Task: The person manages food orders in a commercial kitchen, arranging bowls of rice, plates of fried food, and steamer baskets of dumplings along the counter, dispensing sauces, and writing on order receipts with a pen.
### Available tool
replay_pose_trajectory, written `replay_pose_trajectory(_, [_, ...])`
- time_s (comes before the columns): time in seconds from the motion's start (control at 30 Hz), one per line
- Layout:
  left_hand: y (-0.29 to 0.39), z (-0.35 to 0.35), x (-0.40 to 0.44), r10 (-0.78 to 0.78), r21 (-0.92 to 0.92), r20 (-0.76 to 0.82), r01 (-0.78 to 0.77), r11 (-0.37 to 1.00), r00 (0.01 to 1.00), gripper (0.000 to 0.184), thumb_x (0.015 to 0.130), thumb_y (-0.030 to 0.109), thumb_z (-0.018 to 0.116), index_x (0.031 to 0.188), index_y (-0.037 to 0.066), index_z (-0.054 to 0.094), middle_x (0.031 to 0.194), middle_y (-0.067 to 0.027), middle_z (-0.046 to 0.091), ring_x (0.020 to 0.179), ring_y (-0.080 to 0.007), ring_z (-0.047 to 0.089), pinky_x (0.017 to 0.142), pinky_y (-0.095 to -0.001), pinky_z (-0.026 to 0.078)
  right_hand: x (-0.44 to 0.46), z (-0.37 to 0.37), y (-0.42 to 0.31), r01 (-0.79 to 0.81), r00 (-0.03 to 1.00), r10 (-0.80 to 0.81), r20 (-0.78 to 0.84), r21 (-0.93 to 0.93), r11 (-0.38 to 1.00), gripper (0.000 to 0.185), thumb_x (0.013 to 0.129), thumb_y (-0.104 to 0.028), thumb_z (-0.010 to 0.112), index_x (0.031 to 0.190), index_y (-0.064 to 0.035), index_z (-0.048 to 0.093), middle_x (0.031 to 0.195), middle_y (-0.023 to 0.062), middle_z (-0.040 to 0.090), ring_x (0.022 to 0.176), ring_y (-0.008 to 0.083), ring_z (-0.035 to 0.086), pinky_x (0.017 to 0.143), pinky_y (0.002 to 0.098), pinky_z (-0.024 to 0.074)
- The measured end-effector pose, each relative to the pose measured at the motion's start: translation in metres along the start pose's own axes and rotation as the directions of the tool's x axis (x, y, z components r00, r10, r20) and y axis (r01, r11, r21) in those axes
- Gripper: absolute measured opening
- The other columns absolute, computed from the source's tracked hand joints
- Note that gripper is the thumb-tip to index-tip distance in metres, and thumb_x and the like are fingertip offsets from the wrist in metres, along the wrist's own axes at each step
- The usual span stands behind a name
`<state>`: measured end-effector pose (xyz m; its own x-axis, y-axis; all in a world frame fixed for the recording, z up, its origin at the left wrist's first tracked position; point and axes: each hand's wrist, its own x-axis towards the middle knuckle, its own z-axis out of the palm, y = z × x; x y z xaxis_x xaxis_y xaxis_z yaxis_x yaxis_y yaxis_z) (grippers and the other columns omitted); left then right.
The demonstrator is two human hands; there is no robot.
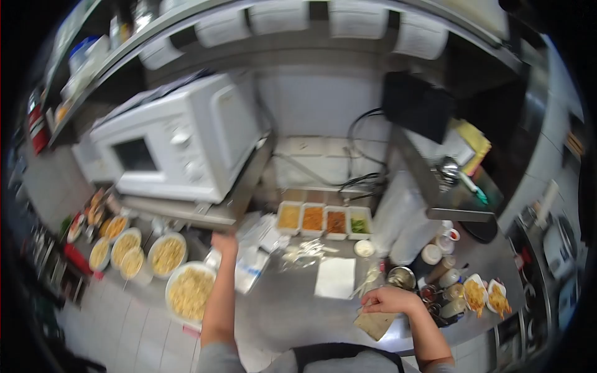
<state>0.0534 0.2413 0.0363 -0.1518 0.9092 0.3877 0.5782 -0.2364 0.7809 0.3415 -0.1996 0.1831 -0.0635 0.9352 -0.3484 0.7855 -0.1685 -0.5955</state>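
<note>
My left hand (225,243) reaches forward under the microwave shelf, beside white and clear plastic bags (252,261). Its fingers are mostly hidden by the shelf edge, so I cannot make out what they touch. Near the counter's front edge, my right hand (390,299) is closed with bent fingers on a flat tan sheet (375,324), paper or cloth. A metal bowl (402,278) sits just beyond that hand. Left of the bowl lie pale utensils (368,280) and a white sheet (336,278).
Large bowls of pale food (190,292) line the left side. A white microwave (174,140) stands on a raised shelf. Several topping trays (313,219) sit at the back. Sauce bottles (454,306) and two trays of fried food (475,294) stand on the right.
</note>
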Motion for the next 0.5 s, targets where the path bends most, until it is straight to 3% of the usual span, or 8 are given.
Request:
replay_pose_trajectory(0.07, [0.022,0.000,-0.058,0.141,-0.033,-0.142,-0.148,0.988,0.980,0.065,0.079,0.025,0.063,0.125,-0.010,0.034,0.122,-0.0305,0.040,0.117,-0.0431,0.035,0.100,-0.0455,0.026,-0.032,-0.042,-0.024,0.165,0.986,-0.164,-0.025,0.082,0.983,0.029,0.082,-0.031,0.063,0.097,-0.0055,0.063,0.078,0.0086,0.063,0.072,0.0186,0.060,0.067,0.0302,0.0467])
replay_pose_trajectory(0.13, [0.035,-0.011,-0.119,0.309,-0.136,-0.009,-0.307,0.942,0.951,0.057,0.082,0.020,0.059,0.124,-0.010,0.034,0.125,-0.0305,0.038,0.117,-0.0437,0.035,0.101,-0.0467,0.025,-0.066,-0.089,-0.053,0.389,0.910,-0.366,-0.194,0.096,0.916,0.025,0.083,-0.026,0.064,0.096,-0.0050,0.063,0.078,0.0063,0.061,0.072,0.0149,0.059,0.066,0.0279,0.0465])
replay_pose_trajectory(0.2, [0.040,-0.013,-0.181,0.420,-0.171,0.079,-0.403,0.899,0.904,0.049,0.080,0.014,0.058,0.120,-0.006,0.039,0.127,-0.0292,0.036,0.118,-0.0441,0.034,0.102,-0.0476,0.024,-0.094,-0.143,-0.079,0.575,0.697,-0.545,-0.466,-0.091,0.813,0.016,0.084,-0.019,0.063,0.092,-0.0047,0.064,0.082,0.0041,0.060,0.075,0.0123,0.058,0.068,0.0265,0.0458])
replay_pose_trajectory(0.23, [0.054,-0.025,-0.207,0.422,-0.208,0.153,-0.388,0.898,0.894,0.047,0.079,0.013,0.059,0.119,-0.005,0.040,0.128,-0.0279,0.035,0.119,-0.0432,0.034,0.102,-0.0471,0.024,-0.105,-0.166,-0.094,0.550,0.655,-0.414,-0.632,0.023,0.835,0.015,0.086,-0.018,0.060,0.088,-0.0034,0.063,0.081,0.0027,0.059,0.076,0.0107,0.056,0.068,0.0257,0.0454])
replay_pose_trajectory(0.27, [0.065,-0.034,-0.229,0.418,-0.237,0.226,-0.367,0.900,0.880,0.046,0.078,0.012,0.059,0.118,-0.003,0.042,0.129,-0.0266,0.034,0.120,-0.0423,0.034,0.102,-0.0466,0.024,-0.099,-0.190,-0.098,0.568,0.458,-0.436,-0.774,-0.123,0.814,0.020,0.087,-0.020,0.057,0.081,-0.0018,0.062,0.079,0.0046,0.060,0.075,0.0131,0.057,0.070,0.0273,0.0449])
replay_pose_trajectory(0.37, [0.077,-0.044,-0.270,0.415,-0.385,0.332,-0.280,0.879,0.847,0.042,0.076,0.006,0.059,0.116,0.001,0.046,0.129,-0.0238,0.034,0.120,-0.0396,0.035,0.100,-0.0435,0.029,-0.066,-0.298,-0.090,0.262,0.042,-0.542,-0.840,-0.514,0.817,0.021,0.087,-0.015,0.052,0.092,0.0023,0.062,0.077,0.0085,0.063,0.071,0.0149,0.058,0.065,0.0274,0.0451])
replay_pose_trajectory(0.43, [0.088,-0.055,-0.282,0.420,-0.459,0.388,-0.224,0.860,0.820,0.041,0.075,0.004,0.059,0.115,0.003,0.047,0.128,-0.0228,0.035,0.121,-0.0380,0.035,0.100,-0.0419,0.030,-0.041,-0.359,-0.075,-0.133,-0.064,-0.544,-0.836,-0.533,0.835,0.026,0.088,-0.017,0.048,0.099,0.0014,0.061,0.086,0.0193,0.063,0.082,0.0333,0.061,0.075,0.0375,0.0469])
replay_pose_trajectory(0.5, [0.092,-0.065,-0.283,0.433,-0.463,0.366,-0.242,0.852,0.824,0.038,0.075,0.003,0.060,0.111,0.003,0.050,0.126,-0.0210,0.039,0.119,-0.0361,0.038,0.099,-0.0407,0.032,-0.025,-0.411,-0.053,-0.280,0.069,-0.351,-0.934,-0.356,0.892,0.036,0.091,-0.028,0.041,0.110,-0.0011,0.057,0.103,0.0226,0.060,0.099,0.0386,0.055,0.086,0.0412,0.0430])
